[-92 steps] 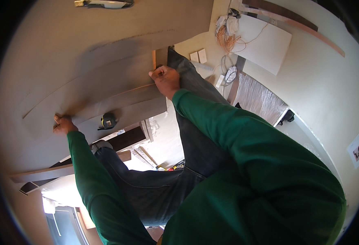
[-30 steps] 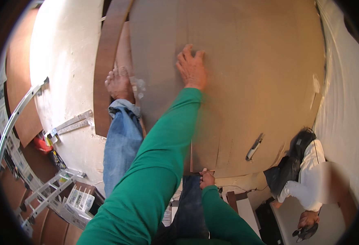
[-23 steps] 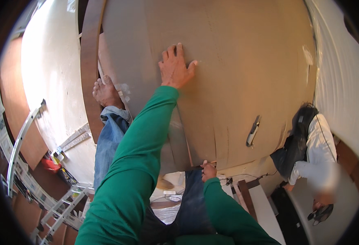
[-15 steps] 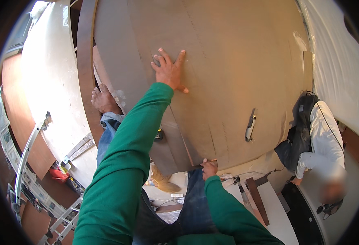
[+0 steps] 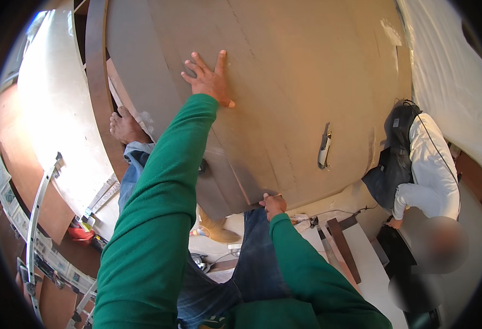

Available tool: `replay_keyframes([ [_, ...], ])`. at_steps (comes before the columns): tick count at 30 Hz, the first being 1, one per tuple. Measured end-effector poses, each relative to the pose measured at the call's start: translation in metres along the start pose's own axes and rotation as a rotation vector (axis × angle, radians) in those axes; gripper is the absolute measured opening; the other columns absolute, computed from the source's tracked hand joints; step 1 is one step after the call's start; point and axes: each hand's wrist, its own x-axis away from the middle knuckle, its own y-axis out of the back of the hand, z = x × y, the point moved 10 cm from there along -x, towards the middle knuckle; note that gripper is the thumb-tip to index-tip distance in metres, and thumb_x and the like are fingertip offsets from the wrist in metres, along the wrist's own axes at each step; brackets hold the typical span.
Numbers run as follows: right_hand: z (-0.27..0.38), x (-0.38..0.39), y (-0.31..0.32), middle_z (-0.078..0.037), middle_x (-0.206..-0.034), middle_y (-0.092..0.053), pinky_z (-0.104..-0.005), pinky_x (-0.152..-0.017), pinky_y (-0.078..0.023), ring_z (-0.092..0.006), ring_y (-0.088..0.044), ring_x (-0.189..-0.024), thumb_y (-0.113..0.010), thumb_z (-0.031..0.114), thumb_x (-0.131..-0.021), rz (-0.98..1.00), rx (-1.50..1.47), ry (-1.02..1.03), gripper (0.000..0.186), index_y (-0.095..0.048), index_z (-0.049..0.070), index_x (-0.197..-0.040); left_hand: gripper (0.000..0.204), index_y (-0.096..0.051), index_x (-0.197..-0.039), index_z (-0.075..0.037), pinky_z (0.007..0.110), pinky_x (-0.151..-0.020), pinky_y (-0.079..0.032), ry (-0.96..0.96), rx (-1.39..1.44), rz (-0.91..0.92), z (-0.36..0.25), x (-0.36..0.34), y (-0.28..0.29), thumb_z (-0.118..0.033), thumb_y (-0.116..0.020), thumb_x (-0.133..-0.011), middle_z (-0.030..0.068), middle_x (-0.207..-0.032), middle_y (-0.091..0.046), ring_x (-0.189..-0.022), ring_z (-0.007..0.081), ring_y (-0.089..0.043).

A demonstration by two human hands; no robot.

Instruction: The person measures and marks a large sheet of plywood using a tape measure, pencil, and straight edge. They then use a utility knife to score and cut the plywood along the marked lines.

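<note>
A broad brown sheet [image 5: 285, 104] lies before me, with seams and faint marked lines running across it. My left hand [image 5: 209, 83] rests flat on it, fingers spread, left of the middle. At the sheet's near edge, my right hand [image 5: 274, 205] has its fingers curled closed on the border; its fingertips are partly hidden. A cutter knife [image 5: 324, 150] with a pale handle lies on the sheet, to the right of both hands. Beside my left forearm, a small dark object [image 5: 202, 166] is mostly covered by the sleeve.
My bare foot [image 5: 127, 127] is at the sheet's left side. A person in white [image 5: 433, 159] bends over at the right, near plastic sheeting [image 5: 452, 71]. A brush [image 5: 219, 230] and board offcuts [image 5: 342, 252] lie below the near edge. A metal ladder [image 5: 35, 219] stands far left.
The whole view has shifted, so the sheet, knife and both hands sit higher and further left. My hands keep nearly the same places on the sheet. Another blurred shape shows at lower right.
</note>
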Motion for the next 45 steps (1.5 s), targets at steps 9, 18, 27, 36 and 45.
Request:
replay_keyframes([
  [9,0.16,0.07,0.024,-0.015,-0.086,-0.075,-0.0373,-0.075,-0.054,-0.0198,-0.071,-0.083,-0.059,0.024,-0.099,0.192,0.416,0.583,0.031,-0.076,-0.002,-0.1,0.157,0.015,-0.165,-0.027,0.075,-0.113,-0.026,-0.014,0.012,-0.045,0.004,-0.004,-0.005,-0.063,-0.094,-0.058,0.0495,-0.159,0.003,-0.147,0.0668,-0.011],
  [18,0.476,0.189,-0.047,-0.001,-0.077,-0.06,-0.0287,-0.064,-0.046,-0.0101,-0.054,-0.069,-0.055,0.035,-0.108,0.256,0.289,1.18,0.035,-0.071,0.005,-0.113,0.158,0.006,-0.166,-0.024,0.077,-0.116,-0.017,-0.044,0.091,-0.098,0.009,0.001,0.005,-0.063,-0.096,-0.052,0.0437,-0.163,0.002,-0.15,0.0636,-0.008],
  [27,0.564,0.198,-0.135,-0.004,-0.084,-0.066,-0.0283,-0.065,-0.049,-0.0106,-0.059,-0.074,-0.063,0.023,-0.103,0.259,0.226,1.184,0.03,-0.061,0.006,-0.128,0.154,-0.011,-0.165,-0.012,0.075,-0.118,-0.02,-0.163,0.119,-0.145,0.005,-0.007,0.012,-0.058,-0.098,-0.048,0.0167,-0.173,-0.002,-0.158,0.0442,-0.006],
  [36,0.545,0.197,-0.161,-0.005,-0.093,-0.065,-0.0273,-0.072,-0.057,-0.0145,-0.068,-0.08,-0.074,0.011,-0.093,0.906,-0.296,0.748,0.05,-0.054,-0.01,-0.134,0.153,-0.011,-0.166,-0.018,0.073,-0.118,-0.022,-0.177,0.125,-0.085,0.012,-0.015,0.01,-0.059,-0.098,-0.046,0.015,-0.173,-0.001,-0.158,0.0419,-0.007],
  [45,0.561,0.176,-0.163,-0.005,-0.09,-0.065,-0.025,-0.068,-0.057,-0.012,-0.069,-0.074,-0.062,0.033,-0.105,0.474,0.132,1.136,0.043,-0.064,-0.003,-0.127,0.155,-0.009,-0.165,-0.018,0.074,-0.119,-0.019,-0.191,0.183,-0.082,0.012,-0.017,0.006,-0.055,-0.1,-0.046,0.015,-0.173,0.0,-0.158,0.0436,-0.004],
])
